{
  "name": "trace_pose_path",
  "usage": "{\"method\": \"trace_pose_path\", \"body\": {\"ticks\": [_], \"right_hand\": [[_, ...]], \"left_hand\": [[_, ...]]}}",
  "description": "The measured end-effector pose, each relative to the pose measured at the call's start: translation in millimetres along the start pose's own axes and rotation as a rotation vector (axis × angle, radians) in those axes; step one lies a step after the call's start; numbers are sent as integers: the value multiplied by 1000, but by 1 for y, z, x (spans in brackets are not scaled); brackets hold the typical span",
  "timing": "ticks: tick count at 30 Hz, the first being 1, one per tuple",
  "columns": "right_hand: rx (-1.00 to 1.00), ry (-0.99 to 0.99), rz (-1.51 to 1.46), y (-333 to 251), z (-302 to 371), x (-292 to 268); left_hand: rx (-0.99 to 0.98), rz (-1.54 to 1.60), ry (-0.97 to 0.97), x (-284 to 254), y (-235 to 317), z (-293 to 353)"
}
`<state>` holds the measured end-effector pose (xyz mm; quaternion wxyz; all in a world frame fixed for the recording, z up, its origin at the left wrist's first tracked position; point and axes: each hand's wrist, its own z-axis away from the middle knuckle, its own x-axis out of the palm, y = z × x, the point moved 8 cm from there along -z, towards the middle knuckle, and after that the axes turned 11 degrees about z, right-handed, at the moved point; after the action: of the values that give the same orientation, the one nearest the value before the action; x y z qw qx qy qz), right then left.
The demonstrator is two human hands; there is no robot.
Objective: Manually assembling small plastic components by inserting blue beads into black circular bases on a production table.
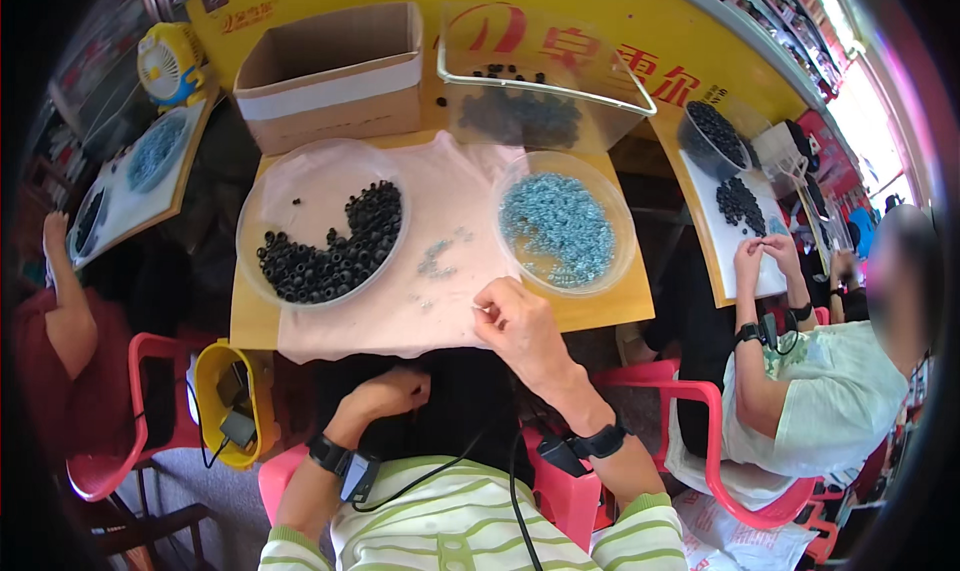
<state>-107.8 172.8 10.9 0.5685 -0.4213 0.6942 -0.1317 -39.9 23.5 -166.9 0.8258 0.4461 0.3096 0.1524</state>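
Note:
My right hand [520,333] is over the front edge of the pink cloth [450,186], thumb and fingertips pinched together; anything between them is too small to name. Down at my lap, my left hand [392,391] is closed with curled fingers, and its contents are hidden. A round clear tub of small translucent blue pieces [560,221] stands just beyond my right hand. To the left is a larger clear tub with black ring-shaped parts [325,266]. Between the tubs, several loose clear bluish pieces [437,261] are scattered on the cloth.
An open cardboard box [335,91] and a clear bin [540,116] with dark parts stand at the table's back. A yellow basket [235,441] holding black adapters is at left. Another person [810,371] works at the right table; an arm [70,311] shows far left.

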Motion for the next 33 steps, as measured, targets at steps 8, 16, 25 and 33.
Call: {"method": "trace_pose_path", "body": {"ticks": [8,16,25,33], "right_hand": [[-136,-41,415,-19,-2,-1],[-181,-138,414,-20,1,4],[-98,-141,282,-10,-1,-1],[-32,-81,182,-5,-3,-2]], "left_hand": [[192,1045,118,-45,117,42],[302,1347,122,-53,134,54],[218,1407,238,-58,118,46],[359,1370,264,-74,134,54]]}}
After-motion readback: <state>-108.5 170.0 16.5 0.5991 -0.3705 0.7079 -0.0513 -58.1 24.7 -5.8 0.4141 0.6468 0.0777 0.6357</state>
